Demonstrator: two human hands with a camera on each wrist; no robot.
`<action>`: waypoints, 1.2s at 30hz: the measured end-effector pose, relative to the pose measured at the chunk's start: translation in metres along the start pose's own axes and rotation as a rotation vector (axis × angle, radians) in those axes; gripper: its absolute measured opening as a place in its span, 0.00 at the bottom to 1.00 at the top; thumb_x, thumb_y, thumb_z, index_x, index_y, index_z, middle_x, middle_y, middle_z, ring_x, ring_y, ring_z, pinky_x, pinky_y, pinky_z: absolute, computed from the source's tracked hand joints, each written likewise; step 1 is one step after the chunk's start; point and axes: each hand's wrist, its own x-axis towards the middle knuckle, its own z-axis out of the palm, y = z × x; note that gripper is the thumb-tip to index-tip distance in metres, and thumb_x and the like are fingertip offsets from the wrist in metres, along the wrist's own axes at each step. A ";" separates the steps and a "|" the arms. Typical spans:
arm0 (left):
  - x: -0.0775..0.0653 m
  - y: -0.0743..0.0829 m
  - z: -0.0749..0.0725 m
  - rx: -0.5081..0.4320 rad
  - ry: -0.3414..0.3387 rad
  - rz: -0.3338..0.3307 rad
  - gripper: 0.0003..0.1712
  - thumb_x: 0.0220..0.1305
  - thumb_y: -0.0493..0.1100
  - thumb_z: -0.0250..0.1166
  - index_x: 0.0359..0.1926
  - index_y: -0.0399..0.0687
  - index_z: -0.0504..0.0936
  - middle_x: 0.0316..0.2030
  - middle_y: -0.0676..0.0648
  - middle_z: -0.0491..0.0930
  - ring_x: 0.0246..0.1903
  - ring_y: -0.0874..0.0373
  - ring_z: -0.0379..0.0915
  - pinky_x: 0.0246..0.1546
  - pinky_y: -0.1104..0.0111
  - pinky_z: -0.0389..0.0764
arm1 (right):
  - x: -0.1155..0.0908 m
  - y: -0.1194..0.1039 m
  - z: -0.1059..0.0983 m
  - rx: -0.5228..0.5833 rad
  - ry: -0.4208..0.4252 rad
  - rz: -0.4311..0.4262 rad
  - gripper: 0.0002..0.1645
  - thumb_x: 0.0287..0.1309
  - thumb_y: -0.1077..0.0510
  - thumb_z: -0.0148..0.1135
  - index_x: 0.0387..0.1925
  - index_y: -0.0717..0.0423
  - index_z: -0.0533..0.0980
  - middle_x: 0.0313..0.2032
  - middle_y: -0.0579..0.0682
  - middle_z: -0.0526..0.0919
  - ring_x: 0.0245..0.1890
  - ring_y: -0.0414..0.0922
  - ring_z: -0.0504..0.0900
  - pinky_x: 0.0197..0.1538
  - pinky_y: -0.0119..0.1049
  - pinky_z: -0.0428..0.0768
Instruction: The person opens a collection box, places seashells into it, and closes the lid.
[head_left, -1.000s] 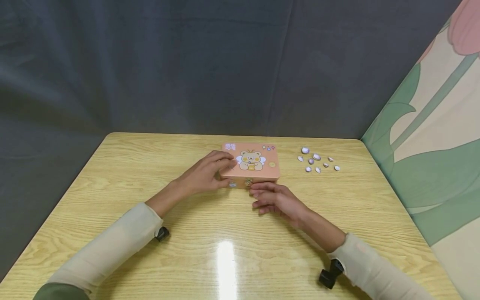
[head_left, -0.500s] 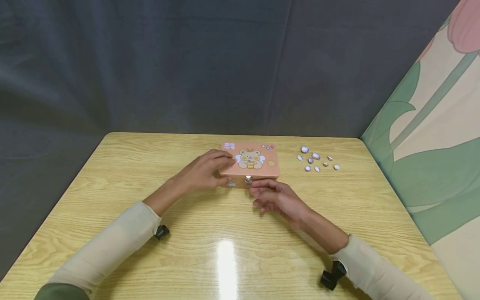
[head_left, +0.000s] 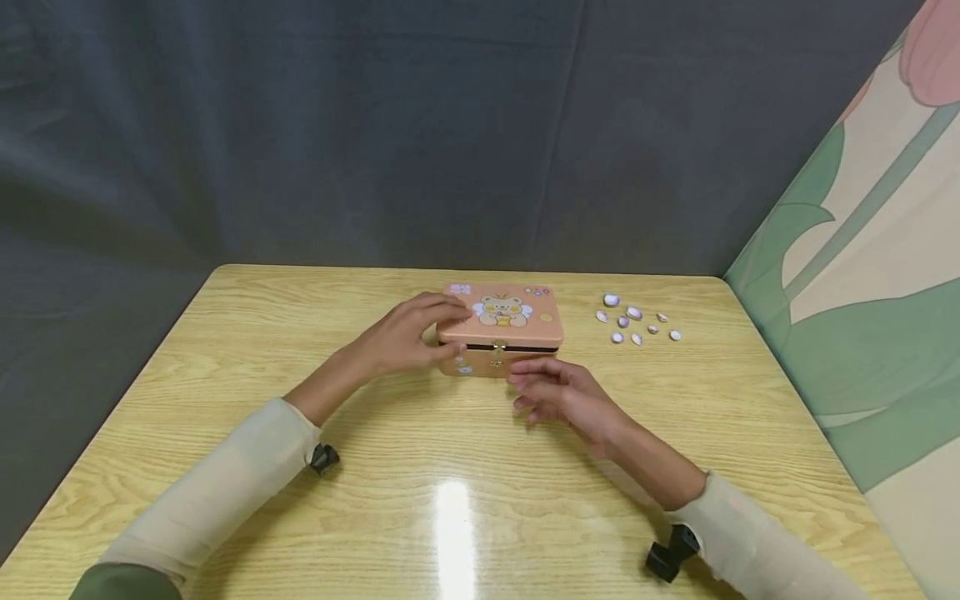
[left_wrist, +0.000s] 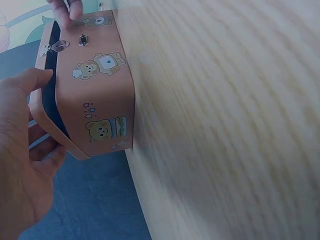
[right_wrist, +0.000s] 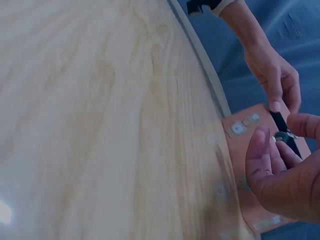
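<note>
A peach-coloured tin box with a cartoon bear on its lid stands near the far edge of the table. My left hand grips the lid at its left side, thumb at the front edge and fingers round the side. A dark gap runs between lid and body, which the left wrist view shows along the front and side. The metal clasp hangs undone. Close to the box's front right, my right hand has loosely bent fingers and holds nothing. The inside of the box is hidden.
Several small purple-and-white seashells lie scattered to the right of the box on the wooden table. A dark curtain hangs behind, and a flower-patterned panel borders the right side.
The clasp has come undone and the lid's front edge has risen, opening a dark gap. My left hand has moved slightly up with it; my right hand has drawn back a little to the right.
</note>
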 end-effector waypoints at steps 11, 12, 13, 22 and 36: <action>-0.005 -0.001 0.003 -0.087 0.043 0.022 0.32 0.80 0.51 0.74 0.77 0.45 0.82 0.78 0.41 0.78 0.83 0.40 0.68 0.86 0.39 0.70 | -0.006 -0.005 -0.046 -0.291 0.259 -0.208 0.14 0.83 0.59 0.64 0.56 0.68 0.83 0.49 0.54 0.91 0.45 0.42 0.91 0.50 0.38 0.94; -0.005 -0.001 0.003 -0.096 0.055 0.021 0.31 0.80 0.51 0.73 0.77 0.46 0.82 0.78 0.42 0.79 0.83 0.40 0.68 0.86 0.39 0.70 | -0.005 -0.006 -0.050 -0.321 0.285 -0.232 0.13 0.82 0.59 0.65 0.55 0.67 0.84 0.48 0.54 0.91 0.45 0.41 0.91 0.50 0.37 0.94; -0.005 -0.002 0.003 -0.107 0.068 0.022 0.31 0.80 0.50 0.73 0.77 0.46 0.82 0.77 0.42 0.80 0.83 0.40 0.67 0.86 0.40 0.70 | -0.003 -0.007 -0.053 -0.353 0.309 -0.257 0.13 0.82 0.59 0.65 0.54 0.66 0.85 0.47 0.54 0.91 0.44 0.40 0.90 0.50 0.35 0.93; -0.005 -0.002 0.002 -0.158 0.181 -0.002 0.31 0.76 0.47 0.77 0.75 0.44 0.83 0.75 0.39 0.82 0.82 0.38 0.71 0.83 0.40 0.74 | 0.024 -0.015 -0.069 -0.591 0.390 -0.474 0.24 0.78 0.59 0.72 0.70 0.61 0.83 0.67 0.62 0.88 0.68 0.56 0.87 0.74 0.44 0.86; 0.004 -0.013 0.002 -0.278 0.291 0.004 0.25 0.84 0.44 0.68 0.74 0.42 0.83 0.71 0.39 0.85 0.73 0.43 0.81 0.78 0.48 0.82 | 0.048 -0.026 -0.070 -0.611 0.377 -0.605 0.24 0.82 0.63 0.66 0.73 0.59 0.82 0.68 0.62 0.88 0.68 0.58 0.88 0.77 0.50 0.84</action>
